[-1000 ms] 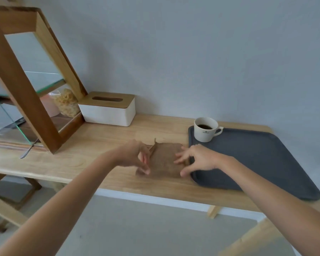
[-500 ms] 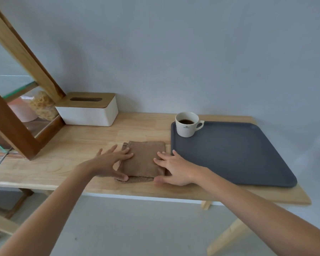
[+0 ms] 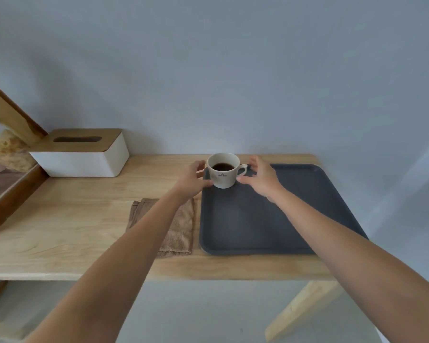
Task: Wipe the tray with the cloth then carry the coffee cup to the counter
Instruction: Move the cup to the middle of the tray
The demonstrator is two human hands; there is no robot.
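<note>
Coffee cup: white coffee cup [image 3: 223, 172] with dark coffee stands upright in the tray's 11 o'clock corner, handle pointing to 3 o'clock.
Tray: dark grey tray [image 3: 295, 219] lies flat on the wooden bench [image 3: 72, 219].
Cloth: folded brown cloth [image 3: 181, 231] lies on the bench just beside the tray's 9 o'clock edge, partly hidden under the left forearm.
Left hand: left hand [image 3: 192, 180] is spread, fingers curved at the cup's 9 o'clock side; contact cannot be told.
Right hand: right hand [image 3: 260, 177] is spread, fingertips near the handle; no clear grasp.
Tissue box: white tissue box [image 3: 84, 157] sits at 10 o'clock.
</note>
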